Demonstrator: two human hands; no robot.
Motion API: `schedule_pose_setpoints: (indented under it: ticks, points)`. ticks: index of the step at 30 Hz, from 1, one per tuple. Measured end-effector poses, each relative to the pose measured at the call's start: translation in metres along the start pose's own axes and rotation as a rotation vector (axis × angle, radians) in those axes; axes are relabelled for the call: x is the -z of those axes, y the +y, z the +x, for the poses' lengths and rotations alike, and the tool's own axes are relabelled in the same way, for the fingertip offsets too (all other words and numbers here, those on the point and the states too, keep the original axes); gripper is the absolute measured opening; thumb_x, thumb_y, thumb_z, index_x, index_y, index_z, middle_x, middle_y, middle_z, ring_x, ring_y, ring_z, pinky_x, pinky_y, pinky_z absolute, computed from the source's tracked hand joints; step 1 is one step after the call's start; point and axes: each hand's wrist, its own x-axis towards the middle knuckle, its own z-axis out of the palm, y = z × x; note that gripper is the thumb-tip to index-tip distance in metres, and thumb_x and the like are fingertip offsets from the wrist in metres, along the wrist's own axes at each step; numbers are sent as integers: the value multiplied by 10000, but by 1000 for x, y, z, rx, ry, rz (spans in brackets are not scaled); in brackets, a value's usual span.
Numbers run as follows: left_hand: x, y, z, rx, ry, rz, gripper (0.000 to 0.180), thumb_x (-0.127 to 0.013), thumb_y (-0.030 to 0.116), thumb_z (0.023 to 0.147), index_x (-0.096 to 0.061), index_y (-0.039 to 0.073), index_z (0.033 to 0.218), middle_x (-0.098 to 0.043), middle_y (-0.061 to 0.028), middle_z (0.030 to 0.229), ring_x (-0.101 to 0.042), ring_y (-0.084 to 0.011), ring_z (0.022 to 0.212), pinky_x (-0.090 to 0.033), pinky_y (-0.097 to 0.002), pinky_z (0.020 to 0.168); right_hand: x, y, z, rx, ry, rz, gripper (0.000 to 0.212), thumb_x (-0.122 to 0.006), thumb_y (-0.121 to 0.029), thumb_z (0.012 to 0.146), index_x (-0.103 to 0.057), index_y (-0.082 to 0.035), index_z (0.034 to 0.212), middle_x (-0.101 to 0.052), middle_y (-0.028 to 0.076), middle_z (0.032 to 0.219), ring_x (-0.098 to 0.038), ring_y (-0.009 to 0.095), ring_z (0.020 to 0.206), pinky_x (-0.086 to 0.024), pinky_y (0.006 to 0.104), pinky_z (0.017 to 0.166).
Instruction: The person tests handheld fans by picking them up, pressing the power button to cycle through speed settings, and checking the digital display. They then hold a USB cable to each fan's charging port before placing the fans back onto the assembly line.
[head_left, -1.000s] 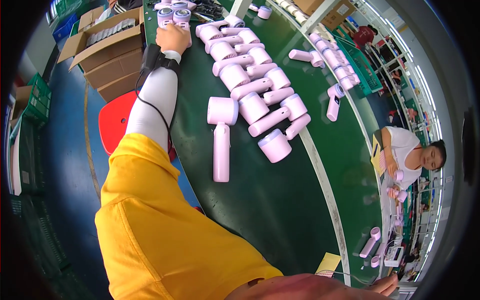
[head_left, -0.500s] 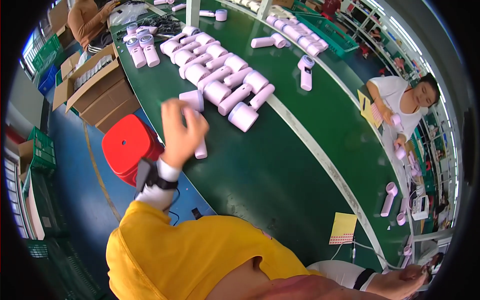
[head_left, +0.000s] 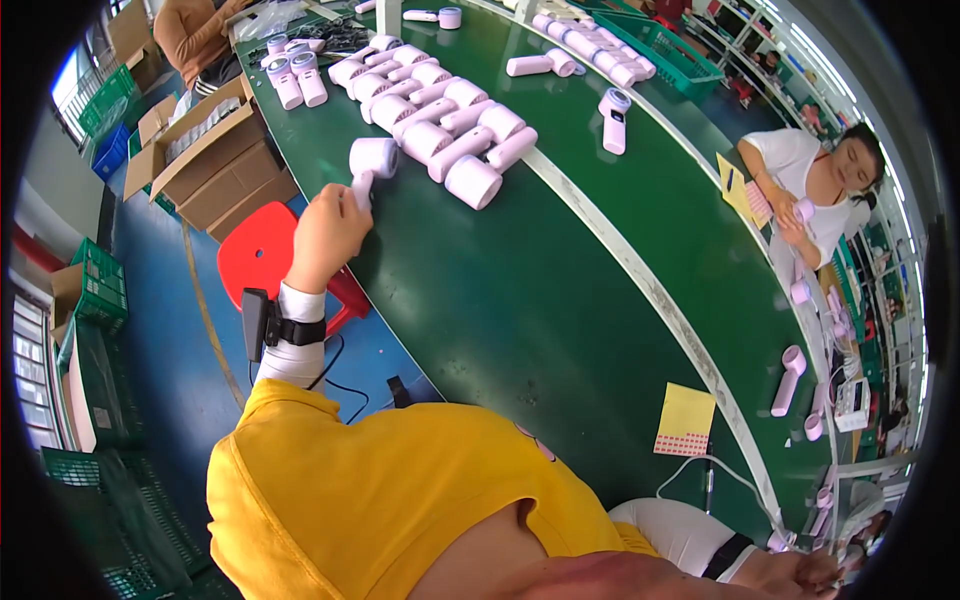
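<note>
My left hand (head_left: 331,238) is closed around the handle of a lilac handheld device (head_left: 373,158) with a drum-shaped head, at the left edge of the green table. Its head points away from me, just left of a block of similar lilac devices (head_left: 425,140) lying in interlocked rows. At the lower right rim, my right hand (head_left: 805,573) has its fingers curled together. What it holds, if anything, is too small and blurred to make out. Close to it lies a small lilac piece (head_left: 779,541).
A white strip (head_left: 640,290) runs along the green table (head_left: 500,320). A yellow card (head_left: 685,420) and a pen (head_left: 709,485) lie by a white cable. A red stool (head_left: 258,250) and cartons (head_left: 225,170) stand left. Across the table, a co-worker (head_left: 815,195) handles a lilac device.
My left hand has closed on the device's handle, and the handle's direction has changed. My right hand has shifted slightly toward the lower edge. The whole view has shifted a little.
</note>
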Motion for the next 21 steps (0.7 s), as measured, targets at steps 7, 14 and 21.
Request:
schedule_pose_setpoints:
  ticks: [7, 14, 21]
  points:
    - [13, 3, -9, 100, -119, 180, 249, -492, 212, 785, -467, -25, 710, -541, -225, 755, -554, -317, 644, -459, -355, 568, 16, 8, 8, -38, 42, 35, 337, -399, -281, 856, -345, -168, 543, -274, -63, 449, -246, 67, 364, -213, 220, 374]
    - [33, 31, -33, 385, -297, -1374, 297, -501, 220, 821, -454, -53, 928, -546, -110, 772, -545, -186, 611, -445, -274, 570, 14, 12, 7, -118, 91, 91, 336, -393, -289, 843, -345, -165, 535, -267, -53, 436, -247, 68, 356, -209, 221, 363]
    - [14, 58, -33, 172, -360, -1200, 336, -523, 205, 805, -424, -65, 980, -539, -75, 768, -529, -123, 621, -428, -233, 559, 24, 10, 10, -110, 73, 89, 316, -382, -300, 837, -354, -161, 554, -258, -50, 429, -244, 66, 353, -194, 216, 344]
